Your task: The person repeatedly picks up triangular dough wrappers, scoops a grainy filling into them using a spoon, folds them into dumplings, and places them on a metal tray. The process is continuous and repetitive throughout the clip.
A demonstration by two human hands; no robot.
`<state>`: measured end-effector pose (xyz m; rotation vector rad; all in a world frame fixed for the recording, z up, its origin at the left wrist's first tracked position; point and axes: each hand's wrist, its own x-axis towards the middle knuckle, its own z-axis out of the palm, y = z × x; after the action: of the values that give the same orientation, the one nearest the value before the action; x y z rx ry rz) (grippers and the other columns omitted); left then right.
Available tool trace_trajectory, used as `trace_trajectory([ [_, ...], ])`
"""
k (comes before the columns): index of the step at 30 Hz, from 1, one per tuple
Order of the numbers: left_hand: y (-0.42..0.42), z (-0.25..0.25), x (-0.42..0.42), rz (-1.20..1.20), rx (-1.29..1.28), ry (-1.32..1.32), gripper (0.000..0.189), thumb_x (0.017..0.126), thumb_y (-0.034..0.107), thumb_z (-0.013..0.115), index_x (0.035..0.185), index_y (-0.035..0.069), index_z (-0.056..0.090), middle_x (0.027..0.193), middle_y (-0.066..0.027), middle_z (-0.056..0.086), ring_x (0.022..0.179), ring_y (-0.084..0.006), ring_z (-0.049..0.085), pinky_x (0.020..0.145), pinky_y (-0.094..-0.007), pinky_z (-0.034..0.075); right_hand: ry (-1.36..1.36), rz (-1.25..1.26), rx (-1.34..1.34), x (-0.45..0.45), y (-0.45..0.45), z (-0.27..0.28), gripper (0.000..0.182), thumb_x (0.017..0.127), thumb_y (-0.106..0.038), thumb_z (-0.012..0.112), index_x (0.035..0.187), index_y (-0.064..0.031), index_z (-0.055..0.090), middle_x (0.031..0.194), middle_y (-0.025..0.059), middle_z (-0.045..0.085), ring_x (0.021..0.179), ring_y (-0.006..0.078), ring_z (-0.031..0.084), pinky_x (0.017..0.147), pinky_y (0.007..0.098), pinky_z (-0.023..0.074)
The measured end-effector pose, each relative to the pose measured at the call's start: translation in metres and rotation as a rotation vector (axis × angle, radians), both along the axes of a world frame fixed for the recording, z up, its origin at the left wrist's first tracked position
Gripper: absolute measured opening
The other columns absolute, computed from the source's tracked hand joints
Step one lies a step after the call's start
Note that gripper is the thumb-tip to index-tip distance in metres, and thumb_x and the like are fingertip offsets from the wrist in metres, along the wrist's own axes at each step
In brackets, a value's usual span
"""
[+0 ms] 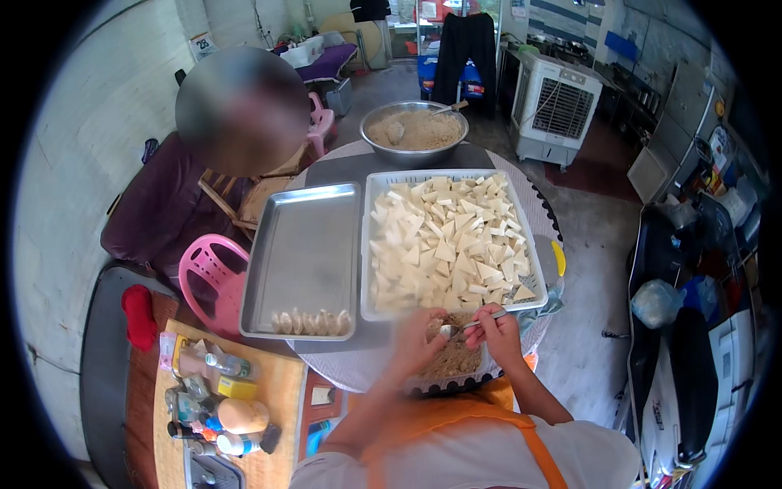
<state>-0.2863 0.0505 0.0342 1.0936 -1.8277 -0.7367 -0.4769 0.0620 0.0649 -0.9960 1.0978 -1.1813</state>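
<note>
My right hand [496, 336] grips a metal spoon [473, 323] by its handle, above a container of crumbly brown filling [455, 360] at the table's near edge. Beside it, my left hand [418, 339] is blurred, its thumb and fingers curled near the spoon's bowl. Something small and pale shows between the hands; whether my left fingers hold it is unclear. Just beyond the hands, a white plastic basket [363, 263] is heaped with pale, tofu-like triangles [452, 241]. To its left lies a metal tray [308, 244] with a short row of filled pieces [311, 322] along its near edge.
A steel bowl [415, 158] of similar brown filling, with a spoon in it, stands at the table's far side. A pink plastic chair [211, 275] is left of the tray. Bottles and jars [243, 415] crowd a wooden side table [284, 397]. A scooter [690, 379] stands right.
</note>
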Motion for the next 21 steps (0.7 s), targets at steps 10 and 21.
trace_trajectory([
  [10, 0.005, -0.033, 0.011, -0.03, 0.488, 0.581, 0.027, 0.097, 0.028, 0.041, 0.08, 0.011, 0.054, 0.066, 0.0021, 0.047, 0.053, -0.0089, 0.044, 0.045, -0.0205, 0.037, 0.067, -0.055, -0.12, -0.025, 0.001, 0.008, 0.017, 0.096, -0.013, 0.043, 0.089, -0.0006, 0.052, 0.069, 0.0109, 0.062, 0.052, 0.0129, 0.06, 0.048, 0.0242, 0.0517],
  [21, 0.02, 0.001, -0.01, 0.0, 0.765, 0.399, 0.034, 0.095, 0.031, 0.042, 0.068, 0.011, 0.049, 0.053, -0.0006, 0.047, 0.043, -0.0123, 0.046, 0.035, -0.0261, 0.032, 0.122, -0.022, -0.129, -0.019, 0.013, -0.001, 0.018, 0.095, -0.013, 0.042, 0.088, -0.0003, 0.053, 0.067, 0.009, 0.062, 0.051, 0.0108, 0.059, 0.047, 0.0227, 0.0483],
])
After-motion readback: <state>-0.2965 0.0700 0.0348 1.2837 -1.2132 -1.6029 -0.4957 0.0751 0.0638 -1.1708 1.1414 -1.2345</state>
